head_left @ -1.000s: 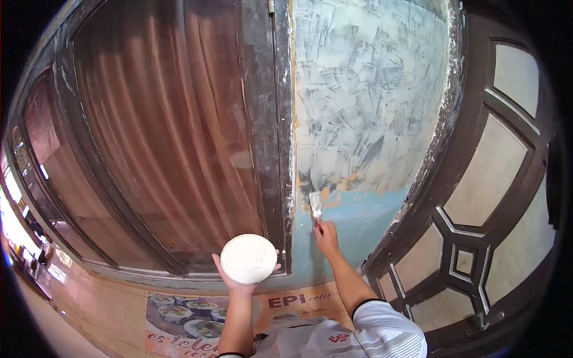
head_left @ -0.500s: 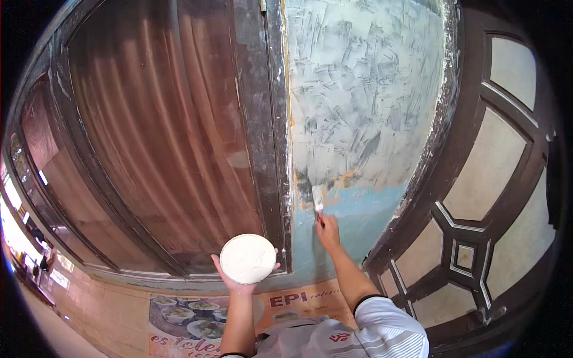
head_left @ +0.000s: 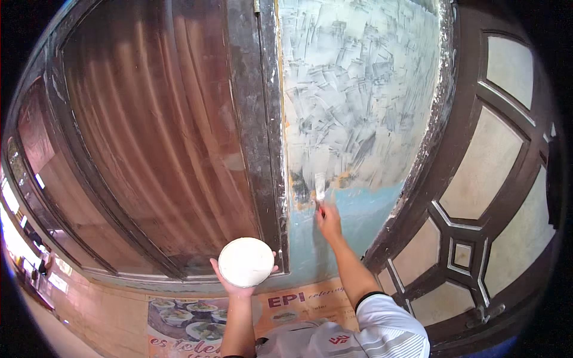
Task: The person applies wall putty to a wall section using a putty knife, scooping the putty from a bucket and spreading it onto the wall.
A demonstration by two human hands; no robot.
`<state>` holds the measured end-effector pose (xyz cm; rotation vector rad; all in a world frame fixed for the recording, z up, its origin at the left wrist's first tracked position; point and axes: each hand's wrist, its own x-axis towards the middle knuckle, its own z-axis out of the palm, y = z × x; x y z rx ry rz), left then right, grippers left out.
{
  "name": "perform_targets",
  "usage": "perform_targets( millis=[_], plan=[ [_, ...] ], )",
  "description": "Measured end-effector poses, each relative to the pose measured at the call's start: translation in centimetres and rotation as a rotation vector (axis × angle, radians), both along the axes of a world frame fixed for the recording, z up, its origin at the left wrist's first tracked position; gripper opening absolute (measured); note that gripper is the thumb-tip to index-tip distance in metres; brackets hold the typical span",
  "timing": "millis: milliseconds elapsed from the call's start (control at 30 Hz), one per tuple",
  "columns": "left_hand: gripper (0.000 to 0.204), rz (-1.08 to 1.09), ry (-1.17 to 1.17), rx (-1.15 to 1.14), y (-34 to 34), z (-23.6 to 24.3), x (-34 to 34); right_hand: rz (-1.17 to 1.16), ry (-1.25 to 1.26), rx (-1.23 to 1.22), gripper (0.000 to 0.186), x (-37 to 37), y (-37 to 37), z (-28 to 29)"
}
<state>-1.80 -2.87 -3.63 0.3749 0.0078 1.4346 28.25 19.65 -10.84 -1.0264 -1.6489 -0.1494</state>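
Observation:
My left hand supports a round tub of white putty from below, fingers curled around its sides. In my right hand is a putty knife, its reddish handle gripped and its blade pointing up against the wall. The blade lies beside a dark bare patch edged with orange. Above it the wall panel carries rough strokes of grey-white filler; below, the paint is plain light blue.
To the left stands a dark-framed window with a reddish-brown curtain behind the pane. A brown panelled door is at the right. A printed banner covers part of the tiled floor.
My right hand and the putty knife have moved slightly upward along the wall beside the dark patch. The tub stays in my left hand at nearly the same place.

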Motion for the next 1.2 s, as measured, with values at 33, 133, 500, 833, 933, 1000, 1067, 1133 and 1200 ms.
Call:
perform_targets(
  millis=[33, 133, 500, 833, 933, 1000, 1067, 1133, 1200],
  plan=[
    [0.107, -0.006, -0.044, -0.050, -0.1, 0.0, 0.0, -0.009, -0.053, 0.027, 0.048, 0.2, -0.9, -2.6],
    [0.108, 0.038, -0.052, -0.049, -0.6, -0.5, -0.9, 0.075, 0.090, -0.162, 0.048, -1.1, -3.6, -3.9],
    [0.106, -0.005, -0.126, -0.031, -0.3, 0.1, -0.2, -0.003, 0.024, -0.047, 0.044, -2.0, -0.5, 4.5],
    [0.112, 0.057, -0.062, -0.021, -0.7, -0.8, -1.3, 0.031, 0.102, -0.023, 0.043, -1.5, -1.0, 7.7],
    [0.112, 0.001, -0.136, -0.048, -0.7, 0.0, -0.7, -0.001, 0.122, -0.033, 0.044, -1.3, 0.3, 10.4],
    [0.112, -0.003, -0.128, -0.024, -0.5, -0.4, -0.5, -0.011, 0.025, -0.031, 0.045, -0.5, 0.5, 6.6],
    [0.111, -0.025, -0.127, -0.043, -0.6, -0.8, -0.4, 0.013, -0.026, -0.078, 0.047, 0.1, -0.6, -0.1],
    [0.111, -0.010, -0.137, -0.066, -1.0, -1.1, -0.6, 0.051, -0.007, -0.128, 0.048, 0.4, -3.0, -5.6],
    [0.110, 0.032, -0.025, -0.027, -1.0, -1.5, -1.0, 0.063, 0.001, -0.133, 0.048, 0.6, -3.2, -5.6]
  ],
)
